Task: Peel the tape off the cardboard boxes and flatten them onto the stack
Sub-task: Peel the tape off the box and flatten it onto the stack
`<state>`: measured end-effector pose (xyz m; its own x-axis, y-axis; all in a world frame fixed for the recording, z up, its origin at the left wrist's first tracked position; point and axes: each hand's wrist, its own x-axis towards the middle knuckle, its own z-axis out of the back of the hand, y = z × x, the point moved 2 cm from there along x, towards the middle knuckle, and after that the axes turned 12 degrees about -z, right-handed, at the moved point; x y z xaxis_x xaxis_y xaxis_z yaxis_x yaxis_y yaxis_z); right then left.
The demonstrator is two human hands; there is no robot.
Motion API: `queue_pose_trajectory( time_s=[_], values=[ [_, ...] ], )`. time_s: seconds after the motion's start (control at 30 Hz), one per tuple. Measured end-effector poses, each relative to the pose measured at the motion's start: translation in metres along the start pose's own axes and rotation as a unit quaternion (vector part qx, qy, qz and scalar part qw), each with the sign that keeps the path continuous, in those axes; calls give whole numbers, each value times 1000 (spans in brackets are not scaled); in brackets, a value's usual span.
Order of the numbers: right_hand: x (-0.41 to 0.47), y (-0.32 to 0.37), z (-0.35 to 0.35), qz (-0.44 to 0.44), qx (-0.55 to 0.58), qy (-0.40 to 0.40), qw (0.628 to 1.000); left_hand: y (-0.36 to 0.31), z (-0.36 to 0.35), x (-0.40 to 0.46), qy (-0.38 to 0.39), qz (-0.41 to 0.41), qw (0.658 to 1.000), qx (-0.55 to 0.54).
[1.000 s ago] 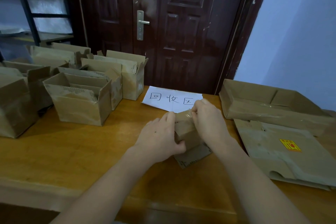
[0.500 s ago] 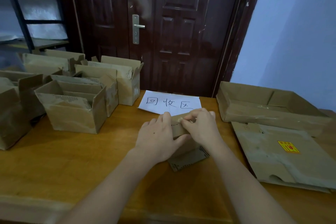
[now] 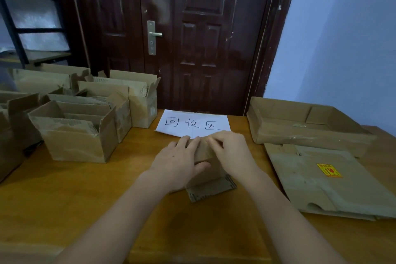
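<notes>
Our left hand (image 3: pixel 179 164) gripped the small brown cardboard box (image 3: pixel 205 164) steady on the wooden table (image 3: pixel 90 195) so our right hand (image 3: pixel 232 153) could pinch at its top, presumably the tape.

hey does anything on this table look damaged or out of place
Mostly worn cardboard. The open boxes on the left have torn, ragged flaps. The flattened sheet on the right has ripped edges and lies askew, overhanging the table edge. Nothing is spilled.
</notes>
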<state>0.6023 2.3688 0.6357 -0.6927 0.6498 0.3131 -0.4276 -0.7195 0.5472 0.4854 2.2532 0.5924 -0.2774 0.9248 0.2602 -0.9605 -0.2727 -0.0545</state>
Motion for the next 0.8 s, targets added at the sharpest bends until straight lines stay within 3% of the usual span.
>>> queue_pose_trajectory(
  time_s=[0.07,0.2,0.43,0.6,0.7,0.8],
  values=[
    [1,-5,1,-64,36,-32,997,-1,2,0,1,3,1000,1],
    [2,-14,-5,-138,-34,0,990,-2,1,0,0,5,1000,-3],
    [13,1,-11,-120,-77,-46,989,-1,1,-2,1,5,1000,-10],
    [28,-2,-1,-110,-184,-59,975,-1,5,-2,9,11,1000,-16],
    [32,-11,11,-57,-237,-93,965,0,8,0,21,12,999,-31],
    [29,-10,9,-23,-245,-50,968,0,9,1,24,11,999,-42]
  ],
)
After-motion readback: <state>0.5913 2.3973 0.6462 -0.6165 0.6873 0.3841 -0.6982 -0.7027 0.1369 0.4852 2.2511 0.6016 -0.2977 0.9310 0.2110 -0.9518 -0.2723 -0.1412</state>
